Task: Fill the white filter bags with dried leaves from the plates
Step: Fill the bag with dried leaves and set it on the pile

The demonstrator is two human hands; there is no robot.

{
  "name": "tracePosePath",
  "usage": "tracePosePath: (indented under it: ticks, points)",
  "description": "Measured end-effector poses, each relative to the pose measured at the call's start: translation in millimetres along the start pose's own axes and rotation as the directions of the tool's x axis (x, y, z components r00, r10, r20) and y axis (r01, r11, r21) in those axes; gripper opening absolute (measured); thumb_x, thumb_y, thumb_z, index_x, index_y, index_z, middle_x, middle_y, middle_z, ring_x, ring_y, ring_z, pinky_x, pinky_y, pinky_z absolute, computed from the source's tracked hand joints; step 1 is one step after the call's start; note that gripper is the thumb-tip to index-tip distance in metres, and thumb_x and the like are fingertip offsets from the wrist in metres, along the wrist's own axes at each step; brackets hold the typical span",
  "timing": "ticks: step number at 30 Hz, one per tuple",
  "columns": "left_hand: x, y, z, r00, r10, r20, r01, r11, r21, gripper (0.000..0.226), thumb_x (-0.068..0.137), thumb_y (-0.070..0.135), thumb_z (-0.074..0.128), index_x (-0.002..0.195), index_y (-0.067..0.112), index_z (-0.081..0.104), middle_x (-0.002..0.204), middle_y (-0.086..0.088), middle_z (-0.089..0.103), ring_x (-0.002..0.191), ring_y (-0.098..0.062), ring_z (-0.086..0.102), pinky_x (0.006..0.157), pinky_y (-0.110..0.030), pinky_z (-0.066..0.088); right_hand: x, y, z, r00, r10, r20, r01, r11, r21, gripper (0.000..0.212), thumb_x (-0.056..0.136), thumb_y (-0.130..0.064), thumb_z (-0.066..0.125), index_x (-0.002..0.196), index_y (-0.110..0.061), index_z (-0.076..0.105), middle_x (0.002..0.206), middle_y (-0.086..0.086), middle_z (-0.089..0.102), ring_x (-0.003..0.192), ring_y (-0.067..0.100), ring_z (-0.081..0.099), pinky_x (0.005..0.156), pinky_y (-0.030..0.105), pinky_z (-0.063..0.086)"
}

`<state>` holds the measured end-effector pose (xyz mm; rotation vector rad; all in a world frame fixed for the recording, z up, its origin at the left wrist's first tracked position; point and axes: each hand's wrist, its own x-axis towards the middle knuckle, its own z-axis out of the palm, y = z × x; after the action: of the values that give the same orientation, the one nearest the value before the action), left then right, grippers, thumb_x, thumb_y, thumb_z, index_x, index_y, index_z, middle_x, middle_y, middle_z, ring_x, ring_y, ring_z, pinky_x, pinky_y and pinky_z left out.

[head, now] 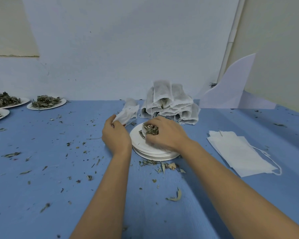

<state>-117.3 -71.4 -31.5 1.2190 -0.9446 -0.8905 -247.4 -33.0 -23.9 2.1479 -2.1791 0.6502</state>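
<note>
Hands first: they're apart, one on each side of the stack of white plates (155, 156) sitting mid-table; left hand (116, 135) is just off the stack's left edge, fingers curled and pinching an empty white filter bag (128, 113) by its lower end, so the bag sticks up and away past the stack's far-left side; right hand (166, 133) is right on top of the stack, knuckles up, fingers curled round a clump of dried leaves (151, 130), with a bit of leaf lying on the top plate under it; bag and clump are near each other but not touching as far as I can see; can't tell if the bag's mouth is open.

Just behind the stack there's a pile of filled bags (169, 104) leaning against the wall (110, 49), a few showing leaf at their ends; well to the right of the stack lies a flat bundle of empty bags (240, 156) with strings trailing off its near corner; far left of the stack sit three heaped plates, nearest plate (47, 107), second plate (22, 101), and third plate (3, 113) cut off by the frame edge; leaf crumbs (162, 165) are scattered all over the blue table (41, 144), thickest just in front of the stack; a curved white board (231, 90) stands back-right of the stack
</note>
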Motion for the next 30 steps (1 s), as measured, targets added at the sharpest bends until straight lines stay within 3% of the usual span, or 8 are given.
tracePosePath:
  ticks: [6,9,11,13,16,19,22,30]
  points:
    - [1.7,0.0,0.3,1.000,-0.020,0.006,0.020,1.000,-0.013,0.037,0.095,0.009,0.035,0.121,0.010,0.061,0.115,-0.009,0.066,0.101,-0.030,0.064,0.088,-0.041,0.051,8.9,-15.7,-8.2,0.997,0.057,-0.046,-0.058,0.998,-0.005,0.066,0.080,-0.070,0.049,0.139,-0.041,0.040,0.152,-0.009,0.029,0.136,0.020,0.035,0.110,0.049,0.029]
    - [2.1,-2.0,0.5,1.000,-0.021,0.012,0.021,1.000,-0.015,0.037,0.095,0.009,0.035,0.120,0.010,0.062,0.113,-0.009,0.066,0.100,-0.030,0.064,0.082,-0.036,0.052,18.0,-20.9,-1.3,0.983,0.145,0.116,-0.139,0.988,-0.063,0.062,0.086,-0.062,0.048,0.141,-0.035,0.040,0.155,-0.004,0.026,0.139,0.023,0.030,0.110,0.051,0.028]
    - [2.1,-2.9,0.5,1.000,-0.021,0.016,0.021,1.000,-0.016,0.036,0.096,0.009,0.035,0.119,0.010,0.062,0.114,-0.009,0.066,0.101,-0.030,0.064,0.081,-0.035,0.051,18.9,-21.5,4.1,0.963,0.185,0.194,-0.174,0.982,-0.071,0.049,0.088,-0.055,0.050,0.127,-0.026,0.056,0.140,0.003,0.047,0.128,0.026,0.043,0.104,0.050,0.036]
    - [2.3,-3.0,0.8,1.000,-0.022,0.022,0.022,1.000,-0.016,0.036,0.095,0.008,0.035,0.118,0.010,0.062,0.114,-0.009,0.066,0.101,-0.030,0.064,0.080,-0.034,0.051,16.9,-20.5,7.4,0.968,0.192,0.163,-0.191,0.981,-0.019,0.034,0.092,-0.042,0.051,0.108,-0.016,0.065,0.114,0.005,0.062,0.109,0.026,0.055,0.094,0.045,0.045]
    - [2.0,-3.1,1.6,0.999,-0.025,0.034,0.026,0.999,-0.020,0.036,0.094,0.007,0.034,0.118,0.009,0.062,0.113,-0.007,0.065,0.099,-0.029,0.064,0.073,-0.028,0.048,15.3,-18.3,6.5,0.975,0.156,0.157,-0.161,0.987,0.019,0.027,0.095,-0.027,0.049,0.111,-0.013,0.065,0.112,0.008,0.065,0.105,0.026,0.058,0.089,0.041,0.049]
    - [0.1,-2.8,2.6,0.998,-0.014,0.059,0.014,1.000,-0.004,0.038,0.095,0.008,0.034,0.122,0.009,0.060,0.116,-0.008,0.065,0.102,-0.029,0.063,0.077,-0.029,0.048,13.9,-19.0,-2.0,0.979,0.131,0.156,-0.137,0.990,0.032,0.052,0.092,-0.044,0.052,0.141,-0.029,0.042,0.150,0.003,0.037,0.136,0.024,0.036,0.108,0.047,0.034]
    - [-0.5,-3.6,4.6,0.995,0.005,0.098,-0.009,0.999,0.040,0.040,0.095,0.010,0.034,0.126,0.009,0.058,0.120,-0.009,0.064,0.103,-0.030,0.063,0.078,-0.030,0.045,8.7,-24.3,-13.8,0.984,0.179,0.007,-0.178,0.983,-0.050,0.074,0.084,-0.066,0.048,0.148,-0.036,0.025,0.160,0.000,0.012,0.145,0.025,0.017,0.113,0.057,0.019]
    - [-3.6,-7.4,8.3,0.985,0.035,0.170,-0.054,0.993,0.106,0.043,0.096,0.011,0.033,0.134,0.016,0.052,0.105,-0.001,0.063,0.093,-0.028,0.064,0.058,-0.020,0.034,-9.9,-40.2,3.9,0.942,0.334,-0.039,-0.337,0.938,-0.083,0.044,0.091,-0.046,0.055,0.116,-0.010,0.058,0.129,0.013,0.048,0.118,0.033,0.048,0.087,0.038,0.042]
